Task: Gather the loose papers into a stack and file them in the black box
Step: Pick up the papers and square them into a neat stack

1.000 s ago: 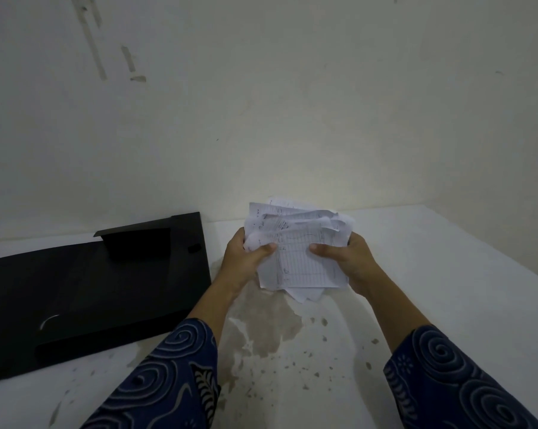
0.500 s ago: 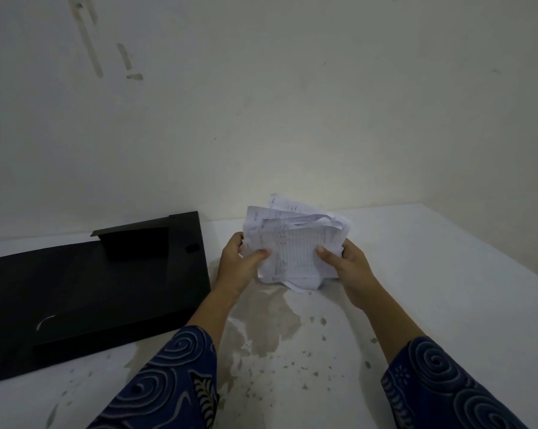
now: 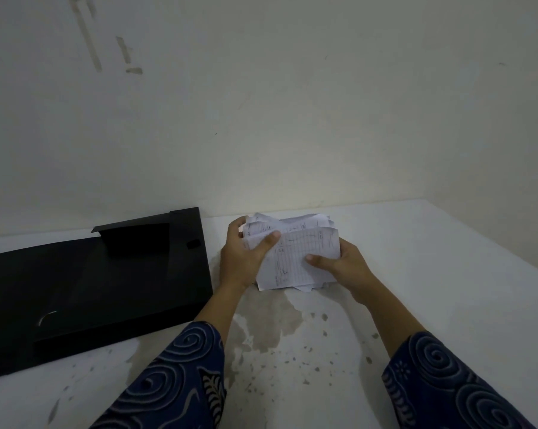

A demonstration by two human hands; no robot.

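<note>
A bundle of white lined papers [image 3: 295, 252] with handwriting is held upright between both hands, its lower edge resting on or just above the white table [image 3: 431, 274]. My left hand [image 3: 243, 258] grips the bundle's left side, thumb across the front. On the right side my right hand [image 3: 345, 264] clasps it, thumb on the front sheet. The sheets are uneven, with corners sticking out at the top and bottom. The black box [image 3: 91, 283] lies opened flat on the table just left of my left hand, one flap raised at its back.
A pale wall [image 3: 261, 103] rises right behind the papers and the box. The tabletop in front of me carries a brownish stain and small specks [image 3: 280, 323]. The table's right edge runs diagonally at the far right.
The bundle has moved lower and a little away from me, down to the table surface. Both hands have shifted their grip, and the sheets look more squared together.
</note>
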